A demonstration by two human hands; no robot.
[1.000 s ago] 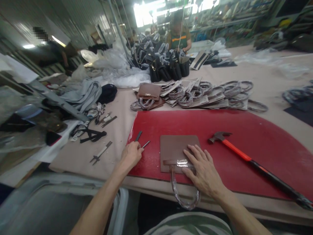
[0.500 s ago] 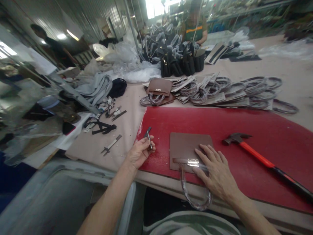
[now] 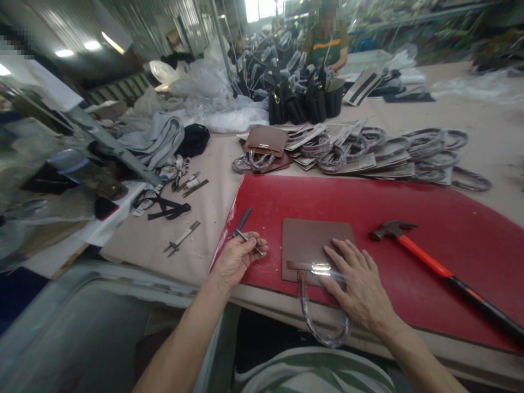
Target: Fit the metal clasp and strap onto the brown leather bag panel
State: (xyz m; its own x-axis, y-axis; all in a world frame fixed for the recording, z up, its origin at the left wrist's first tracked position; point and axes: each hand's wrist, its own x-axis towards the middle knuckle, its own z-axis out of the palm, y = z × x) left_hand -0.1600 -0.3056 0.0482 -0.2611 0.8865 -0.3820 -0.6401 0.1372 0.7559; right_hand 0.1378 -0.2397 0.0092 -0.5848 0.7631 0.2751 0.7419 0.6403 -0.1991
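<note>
My left hand [image 3: 241, 256] is closed in a pinch on a slim metal rod [image 3: 249, 243], perhaps a hand punch, held tilted above the red board's left part. Just beyond the fingers lies a flat dark metal tool [image 3: 243, 220]. Under the spread fingers of my right hand [image 3: 358, 281], a brown leather bag panel [image 3: 313, 234] is pressed flat on the board. Its plastic-wrapped handle [image 3: 305, 311] hangs over the table's front edge, and clear film with a shiny metal plate [image 3: 321, 269] crosses the panel's lower part. My right palm covers the panel's lower right corner.
A claw hammer [image 3: 426, 256] lies right on the red board [image 3: 462, 229]. Behind it are stacked panels with wrapped handles [image 3: 360, 150] and black bags [image 3: 305, 103]. Pronged metal tools [image 3: 182, 238] lie left. A grey bin [image 3: 94, 305] stands front left; a person [image 3: 325, 43] is across the table.
My left hand has shifted slightly right, and the rod in it has swung to a flatter slant, apart from the flat tool. My right hand stays on the panel. The view moved a little.
</note>
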